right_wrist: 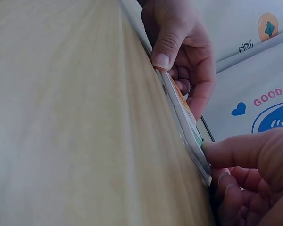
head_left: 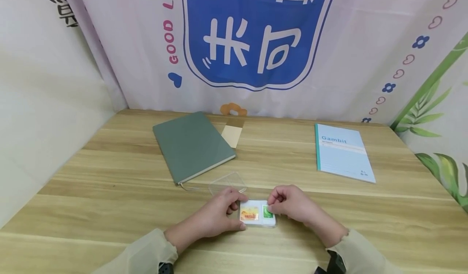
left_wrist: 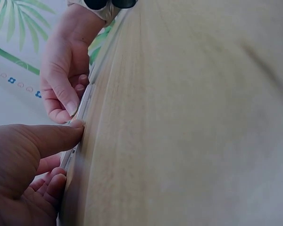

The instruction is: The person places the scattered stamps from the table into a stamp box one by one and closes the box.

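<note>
Gripping a flat white rectangular case (head_left: 261,214) by its left end with the left hand (head_left: 219,214); pinching a green label (head_left: 268,214) near its right end with the right hand (head_left: 293,203). Rests on wood-grain tabletop (head_left: 128,209) near a clear plastic lid (head_left: 229,180). Shows printed face from the head, thin layered edge from the right wrist.

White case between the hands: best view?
Head view: it shows the white case from above, with its orange picture and partly covered green picture. Left wrist shows only a thin edge, partly hidden by the left hand. Right wrist shows a longer edge and slivers of both colours.
</note>
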The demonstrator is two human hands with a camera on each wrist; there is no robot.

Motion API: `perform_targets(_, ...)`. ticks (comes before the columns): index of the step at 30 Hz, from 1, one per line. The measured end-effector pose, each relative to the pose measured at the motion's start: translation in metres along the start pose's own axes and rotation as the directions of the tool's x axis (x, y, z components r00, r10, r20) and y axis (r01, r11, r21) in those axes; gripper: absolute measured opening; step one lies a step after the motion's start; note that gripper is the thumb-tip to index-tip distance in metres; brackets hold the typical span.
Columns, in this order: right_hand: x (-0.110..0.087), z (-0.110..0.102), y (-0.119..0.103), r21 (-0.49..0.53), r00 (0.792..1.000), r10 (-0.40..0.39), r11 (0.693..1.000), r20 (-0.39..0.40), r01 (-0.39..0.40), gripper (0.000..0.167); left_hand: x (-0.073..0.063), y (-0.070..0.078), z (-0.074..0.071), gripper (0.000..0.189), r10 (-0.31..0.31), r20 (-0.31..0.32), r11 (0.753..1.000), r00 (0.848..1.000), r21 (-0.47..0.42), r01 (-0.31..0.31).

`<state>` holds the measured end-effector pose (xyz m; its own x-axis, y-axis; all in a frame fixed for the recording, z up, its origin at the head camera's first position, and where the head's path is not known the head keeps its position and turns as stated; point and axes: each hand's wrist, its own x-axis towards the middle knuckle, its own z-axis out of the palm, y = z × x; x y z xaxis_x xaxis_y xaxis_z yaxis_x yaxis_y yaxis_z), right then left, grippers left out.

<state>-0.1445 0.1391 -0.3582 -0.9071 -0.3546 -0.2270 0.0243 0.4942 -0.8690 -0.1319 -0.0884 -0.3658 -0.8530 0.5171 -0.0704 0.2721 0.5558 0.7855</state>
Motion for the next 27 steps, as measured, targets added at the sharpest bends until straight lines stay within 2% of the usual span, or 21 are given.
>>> perform_targets(11, 0.000, 0.001, -0.003, -0.015, 1.000, 0.020, 1.000, -0.018, -0.020, 0.011, 0.000, 0.000, 0.000, 0.050, 0.011, -0.004, 1.000, 1.000, 0.004, -0.011)
perform_targets(19, 0.002, -0.002, -0.004, -0.003, 0.997, 0.069, 0.998, -0.023, -0.069, 0.013, -0.002, 0.003, 0.000, 0.052, 0.029, -0.005, 0.995, 1.000, 0.094, -0.028)
perform_targets(22, 0.003, -0.008, -0.008, 0.001, 0.999, 0.043, 0.999, -0.004, -0.043, 0.015, -0.004, 0.005, -0.002, 0.053, 0.054, -0.018, 0.994, 0.998, 0.101, -0.051)
perform_targets(27, 0.011, -0.023, -0.021, -0.033, 0.996, -0.058, 0.998, 0.062, 0.060, 0.022, -0.006, 0.006, -0.017, 0.054, 0.122, -0.109, 0.985, 0.987, 0.139, -0.106)
